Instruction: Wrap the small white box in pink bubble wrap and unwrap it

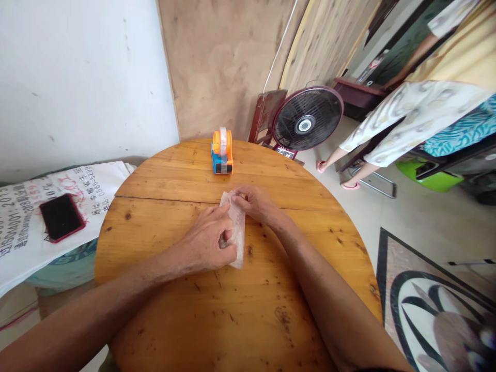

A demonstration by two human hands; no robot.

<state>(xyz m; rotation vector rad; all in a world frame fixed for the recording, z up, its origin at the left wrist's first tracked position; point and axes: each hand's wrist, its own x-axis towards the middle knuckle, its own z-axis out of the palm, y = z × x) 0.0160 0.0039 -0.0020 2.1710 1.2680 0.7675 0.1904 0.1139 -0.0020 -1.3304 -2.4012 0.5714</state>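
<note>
A narrow, flat bundle of whitish translucent wrap [239,235], resembling bubble wrap, lies on the round wooden table [186,320]. My left hand [207,237] covers its left side, with bent fingers on the upper part and the thumb by the lower part. At the top right corner, the fingertips of my right hand [251,201] are pinched on the wrap's edge. What is inside the wrap cannot be made out. Beyond both hands, a blue and orange tape dispenser [222,152] with a roll of clear tape stands upright near the far edge.
On the left, a dark-screened phone [62,217] with a red edge rests on a white printed sack [104,181]. A black fan [306,121] stands beyond the table, near a wooden chair [267,113]. A person in patterned trousers [411,113] stands at right.
</note>
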